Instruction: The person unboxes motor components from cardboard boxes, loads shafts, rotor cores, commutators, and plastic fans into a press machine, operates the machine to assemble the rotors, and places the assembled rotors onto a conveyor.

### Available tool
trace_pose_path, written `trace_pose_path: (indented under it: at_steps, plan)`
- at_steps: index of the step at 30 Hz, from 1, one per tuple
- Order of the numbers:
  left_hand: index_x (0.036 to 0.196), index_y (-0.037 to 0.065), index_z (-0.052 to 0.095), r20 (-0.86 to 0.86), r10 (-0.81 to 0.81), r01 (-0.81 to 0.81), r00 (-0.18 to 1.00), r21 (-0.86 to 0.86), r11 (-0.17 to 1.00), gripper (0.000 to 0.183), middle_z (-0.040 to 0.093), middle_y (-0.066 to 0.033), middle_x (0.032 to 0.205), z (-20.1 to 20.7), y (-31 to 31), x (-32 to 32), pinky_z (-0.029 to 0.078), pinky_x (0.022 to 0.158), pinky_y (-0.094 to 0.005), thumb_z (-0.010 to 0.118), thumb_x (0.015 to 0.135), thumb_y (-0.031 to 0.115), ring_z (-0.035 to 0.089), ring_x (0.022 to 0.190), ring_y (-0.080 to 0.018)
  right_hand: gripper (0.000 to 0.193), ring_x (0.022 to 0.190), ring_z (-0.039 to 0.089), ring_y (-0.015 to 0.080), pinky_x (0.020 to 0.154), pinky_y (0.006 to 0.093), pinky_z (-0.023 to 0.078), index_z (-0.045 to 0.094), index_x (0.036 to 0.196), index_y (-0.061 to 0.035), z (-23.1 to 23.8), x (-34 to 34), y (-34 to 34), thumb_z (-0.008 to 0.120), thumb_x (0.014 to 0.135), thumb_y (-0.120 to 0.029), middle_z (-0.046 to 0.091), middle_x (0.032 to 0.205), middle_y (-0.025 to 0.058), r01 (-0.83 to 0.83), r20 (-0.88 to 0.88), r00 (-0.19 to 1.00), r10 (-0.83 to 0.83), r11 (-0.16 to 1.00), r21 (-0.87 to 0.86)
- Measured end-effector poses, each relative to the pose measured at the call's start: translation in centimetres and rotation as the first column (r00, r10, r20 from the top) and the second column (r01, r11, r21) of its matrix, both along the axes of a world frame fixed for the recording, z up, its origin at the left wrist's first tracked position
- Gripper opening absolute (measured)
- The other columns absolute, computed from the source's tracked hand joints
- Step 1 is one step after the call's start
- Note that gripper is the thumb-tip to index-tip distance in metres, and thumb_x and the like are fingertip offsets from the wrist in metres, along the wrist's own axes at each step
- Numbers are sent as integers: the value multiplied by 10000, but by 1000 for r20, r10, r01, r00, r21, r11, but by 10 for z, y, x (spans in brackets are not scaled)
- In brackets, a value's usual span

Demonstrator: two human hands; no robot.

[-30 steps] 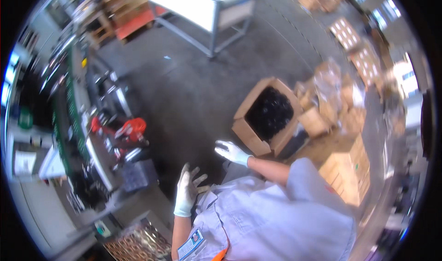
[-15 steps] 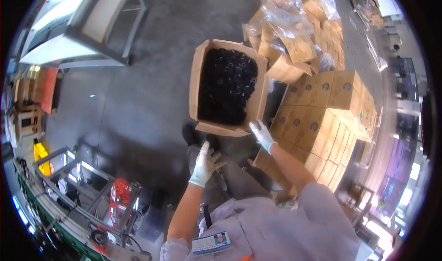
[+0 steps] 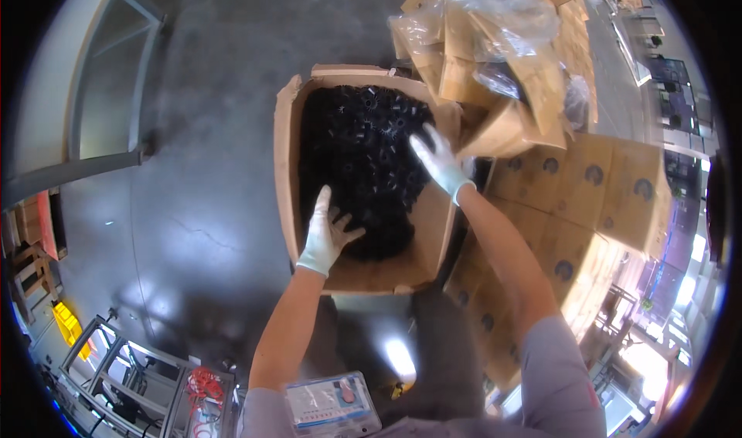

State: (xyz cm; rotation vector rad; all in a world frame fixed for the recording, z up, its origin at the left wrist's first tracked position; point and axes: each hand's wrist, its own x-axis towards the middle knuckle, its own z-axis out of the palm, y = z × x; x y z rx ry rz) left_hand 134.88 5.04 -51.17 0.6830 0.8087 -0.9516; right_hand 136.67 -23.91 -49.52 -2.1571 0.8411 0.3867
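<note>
Beside us on the right we have stacked cartons point(image 3: 533, 229), and in front of us an open box point(image 3: 286, 160). Inside it lies a heap of small black parts point(image 3: 363, 160). Our left hand point(image 3: 322, 237) and right hand point(image 3: 440, 163) are spread over the heap, neither gripping anything; whether they touch it, we cannot tell. We judge this a reach into the box; picking up would call for curling our fingers around some parts.

Head-worn fisheye, downward over both hands point(image 3: 323, 235) point(image 3: 442, 164)
</note>
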Motion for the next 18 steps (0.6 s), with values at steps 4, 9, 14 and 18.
trace_pose_path:
  at_steps: [4, 9, 14, 18]
  plan:
    - [1616, 152, 2, 240, -50, 13, 970, 155, 988, 1147, -67, -197, 1664, -67, -40, 60, 248, 1109, -717, 666, 841, 673, -9, 1534, -415, 918, 1471, 300, 393, 1196, 460, 266, 343, 1545, -117, -73, 53, -27, 537, 881, -721, 303, 1577, 256, -66, -30, 998, 63, 994, -90]
    - [1609, 137, 148, 329, -236, 83, 914, 419, 904, 1041, 144, -136, 1664, -127, -86, 108, 276, 1102, -685, 662, 859, 644, 116, 1525, -390, 919, 1443, 345, 393, 1180, 490, 278, 378, 1529, -109, -148, 86, -65, 467, 885, -759, 361, 1554, 227, -122, -19, 992, 122, 937, -326]
    - [1533, 18, 314, 305, -463, 114, 832, 723, 681, 973, 384, -191, 1546, -171, -112, 130, 322, 1112, -501, 667, 864, 630, 367, 1420, -335, 916, 1454, 308, 406, 1179, 503, 268, 432, 1522, -176, -165, 102, -71, 397, 867, -816, 389, 1539, 214, -181, -217, 969, 119, 939, -291]
    - [1487, -71, 383, 271, -355, 84, 895, 678, 730, 967, 488, -226, 1475, -179, -137, 133, 342, 1130, -336, 665, 876, 622, 451, 1375, -302, 959, 1441, 322, 392, 1181, 487, 270, 481, 1495, -189, -157, 113, -64, 447, 807, -856, 403, 1535, 187, -270, -212, 952, 221, 933, -238]
